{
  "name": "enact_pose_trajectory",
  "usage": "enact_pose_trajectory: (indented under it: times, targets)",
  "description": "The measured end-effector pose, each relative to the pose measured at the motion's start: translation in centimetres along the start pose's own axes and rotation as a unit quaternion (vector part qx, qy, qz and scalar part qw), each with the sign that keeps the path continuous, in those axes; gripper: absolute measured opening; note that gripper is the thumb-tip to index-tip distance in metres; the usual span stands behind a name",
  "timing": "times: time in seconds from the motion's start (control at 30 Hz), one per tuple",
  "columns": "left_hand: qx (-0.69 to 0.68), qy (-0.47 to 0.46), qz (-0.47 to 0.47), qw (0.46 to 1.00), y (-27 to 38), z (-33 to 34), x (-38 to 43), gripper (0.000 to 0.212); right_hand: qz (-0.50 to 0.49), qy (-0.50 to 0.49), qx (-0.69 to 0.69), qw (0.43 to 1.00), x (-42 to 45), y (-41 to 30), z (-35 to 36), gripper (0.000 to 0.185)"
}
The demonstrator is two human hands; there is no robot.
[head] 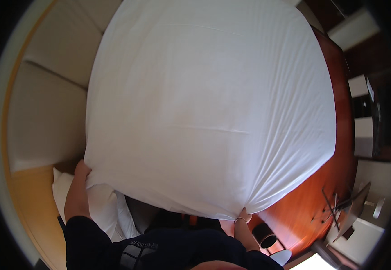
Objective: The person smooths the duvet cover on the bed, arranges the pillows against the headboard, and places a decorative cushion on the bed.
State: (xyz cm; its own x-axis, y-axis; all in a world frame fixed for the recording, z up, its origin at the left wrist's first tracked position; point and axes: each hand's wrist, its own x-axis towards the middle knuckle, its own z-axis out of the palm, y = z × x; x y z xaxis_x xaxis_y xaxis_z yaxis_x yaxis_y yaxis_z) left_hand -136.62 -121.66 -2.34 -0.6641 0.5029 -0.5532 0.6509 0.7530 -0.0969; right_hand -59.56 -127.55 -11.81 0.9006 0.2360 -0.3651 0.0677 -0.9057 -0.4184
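Observation:
A large white bed sheet [195,101] is spread over the bed and fills the middle of the view. My left hand [82,168] grips its edge at the near left corner, close to the padded headboard. With my right hand [245,215] I hold a bunched part of the near edge; folds fan out from there towards the far right. A bracelet circles my right wrist. White pillows [102,206] lie below my left hand, beside my left forearm. What lies under the sheet is hidden.
A beige padded headboard [46,114] runs along the left. Reddish wooden floor [303,189] shows on the right, with a dark bin [264,235], a swivel chair [354,209] and a white round-topped table [280,257]. Furniture lines the far right.

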Motion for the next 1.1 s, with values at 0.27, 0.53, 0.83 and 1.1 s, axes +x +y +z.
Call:
enact_pose_trajectory:
  times: [0.27,0.53,0.83,1.1]
  targets:
    - [-0.388,-0.123,-0.232,0.884,2.8,-3.4,-1.6,0.062,-0.021,-0.183,-0.184,0.965,1.1,4.4,-1.3,0.043]
    - [-0.433,-0.115,-0.105,0.888,0.1,0.8,0.1,0.025,-0.545,-0.355,-0.330,0.684,-9.4,-23.7,13.1,0.040]
    - [-0.328,0.045,0.238,0.913,10.7,-5.0,-11.4,0.012,-0.684,-0.468,-0.033,0.558,-40.1,-42.2,25.6,0.019]
    - [-0.287,0.025,0.306,0.907,11.6,-6.4,-13.5,0.019,-0.847,-0.232,-0.169,0.447,-55.3,-47.1,35.9,0.052]
